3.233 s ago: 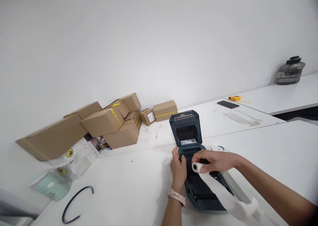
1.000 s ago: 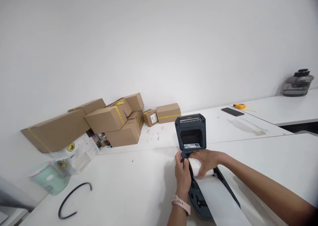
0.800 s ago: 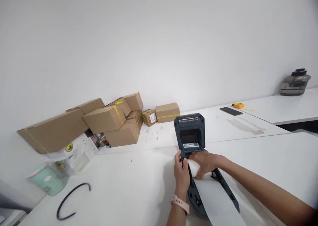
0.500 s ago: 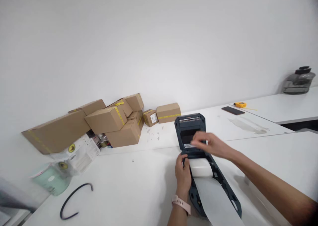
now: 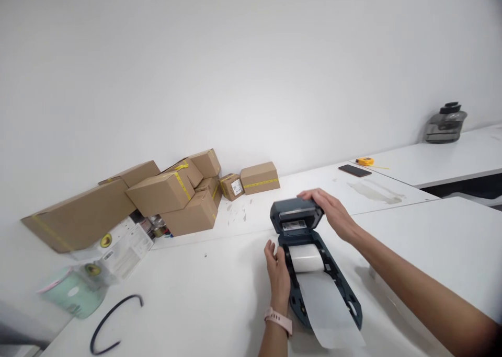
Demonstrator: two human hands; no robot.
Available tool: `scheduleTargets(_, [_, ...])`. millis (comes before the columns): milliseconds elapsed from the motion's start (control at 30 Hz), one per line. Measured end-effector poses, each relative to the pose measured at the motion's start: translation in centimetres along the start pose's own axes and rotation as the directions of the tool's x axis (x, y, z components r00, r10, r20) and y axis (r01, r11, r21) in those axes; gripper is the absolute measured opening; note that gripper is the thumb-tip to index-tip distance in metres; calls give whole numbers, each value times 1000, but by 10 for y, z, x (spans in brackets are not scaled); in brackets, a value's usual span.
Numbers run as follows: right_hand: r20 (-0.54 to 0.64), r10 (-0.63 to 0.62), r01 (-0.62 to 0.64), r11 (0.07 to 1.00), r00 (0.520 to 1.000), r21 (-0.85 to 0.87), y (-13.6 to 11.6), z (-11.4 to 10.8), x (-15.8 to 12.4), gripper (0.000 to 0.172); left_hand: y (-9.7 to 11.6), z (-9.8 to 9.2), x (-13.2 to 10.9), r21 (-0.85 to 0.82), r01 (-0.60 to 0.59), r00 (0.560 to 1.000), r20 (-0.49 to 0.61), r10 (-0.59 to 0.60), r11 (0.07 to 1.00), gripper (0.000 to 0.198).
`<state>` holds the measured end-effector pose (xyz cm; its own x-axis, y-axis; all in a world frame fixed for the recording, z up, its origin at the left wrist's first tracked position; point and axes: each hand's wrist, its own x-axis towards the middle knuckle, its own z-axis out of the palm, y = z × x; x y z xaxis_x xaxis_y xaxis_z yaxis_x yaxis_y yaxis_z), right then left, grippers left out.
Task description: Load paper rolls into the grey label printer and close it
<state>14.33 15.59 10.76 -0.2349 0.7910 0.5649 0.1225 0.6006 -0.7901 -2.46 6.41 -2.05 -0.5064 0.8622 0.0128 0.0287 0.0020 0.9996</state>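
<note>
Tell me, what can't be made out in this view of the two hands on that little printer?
All in the head view:
Label inside the printer lid: print too small to read.
Left hand: its palm side is turned away, so gripping the printer or only resting against it cannot be told.
Green roll at far left: blurred.
Right arm: cut off at the bottom right corner.

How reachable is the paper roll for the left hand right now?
Likely yes. The left hand rests against the printer's side beside the roll, which lies uncovered; the lid, under the right hand, is tilted up behind it.
</note>
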Motion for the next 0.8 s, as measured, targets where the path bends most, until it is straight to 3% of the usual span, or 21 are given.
scheduleTargets(133, [118,14,-20,999,993,47,12,-5,-81,31,-8,-8,-32,-204,105,989,-77,-123,973,74])
scheduleTargets(200, [123,-6,4,1000,992,11,25,-3,-120,30,-8,-12,-52,-310,116,984,-96,-153,944,74])
scheduleTargets(333, [54,53,-53,999,997,-3,44,7,-169,28,-1,-11,-85,-320,116,984,-94,-154,940,83])
scheduleTargets(467, [-43,265,-259,959,963,114,49,20,-184,26,2,-2,-96,-334,225,968,-30,-248,915,91])
scheduleTargets(600, [-42,555,-517,796,831,315,54,30,-191,65,0,0,-99,-334,238,966,-19,-259,912,87])
scheduleTargets(700, [34,618,-583,720,786,377,60,33,-196,73,-3,0,-101,-282,188,977,-42,-208,941,83])
scheduleTargets(800, [52,596,-572,737,801,360,65,32,-198,72,-6,1,-103,-182,148,986,-47,-159,972,74])
